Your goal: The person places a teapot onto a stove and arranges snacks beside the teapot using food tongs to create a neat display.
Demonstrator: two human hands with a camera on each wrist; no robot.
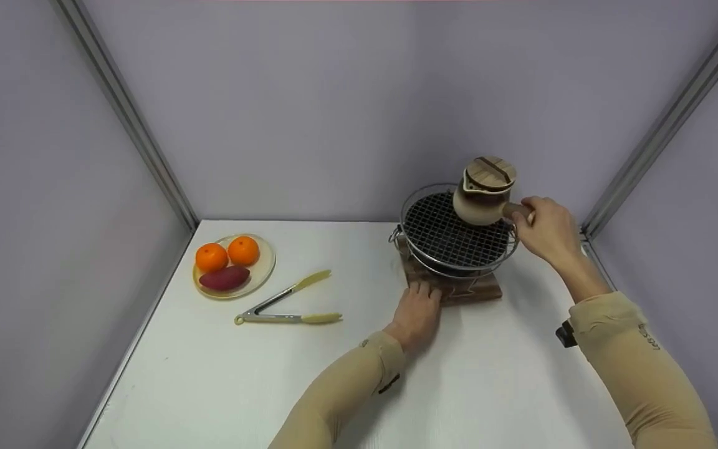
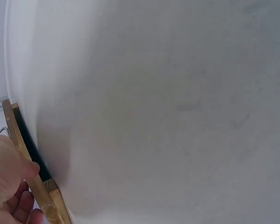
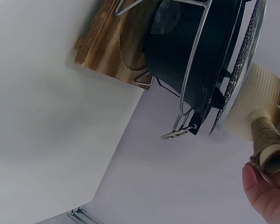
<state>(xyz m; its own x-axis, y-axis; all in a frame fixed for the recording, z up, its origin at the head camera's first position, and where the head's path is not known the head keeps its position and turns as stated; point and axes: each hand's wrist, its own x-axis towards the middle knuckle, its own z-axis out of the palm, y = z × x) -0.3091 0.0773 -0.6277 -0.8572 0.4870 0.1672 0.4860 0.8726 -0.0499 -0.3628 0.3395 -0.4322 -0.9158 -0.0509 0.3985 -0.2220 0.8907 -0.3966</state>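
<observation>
A cream and brown ceramic pot [image 1: 480, 202] with a wooden lid [image 1: 490, 173] stands on the far right of a round wire mesh [image 1: 443, 234]. My right hand [image 1: 543, 231] grips its twine-wrapped side handle [image 3: 268, 144], fingertips [image 3: 266, 196] below it. The mesh tops a black stove bowl [image 3: 191, 56] on a wooden base [image 1: 483, 288]. My left hand [image 1: 418, 308] lies flat on the table with straight fingers touching the base's front left edge [image 2: 32, 163].
On the white table [image 1: 272, 380], at the left, a clear plate [image 1: 267, 274] holds two oranges [image 1: 211, 256] and a purple sweet potato [image 1: 224, 278]. Metal tongs [image 1: 287, 305] lie spread beside it. Lilac walls with metal corner posts enclose the table.
</observation>
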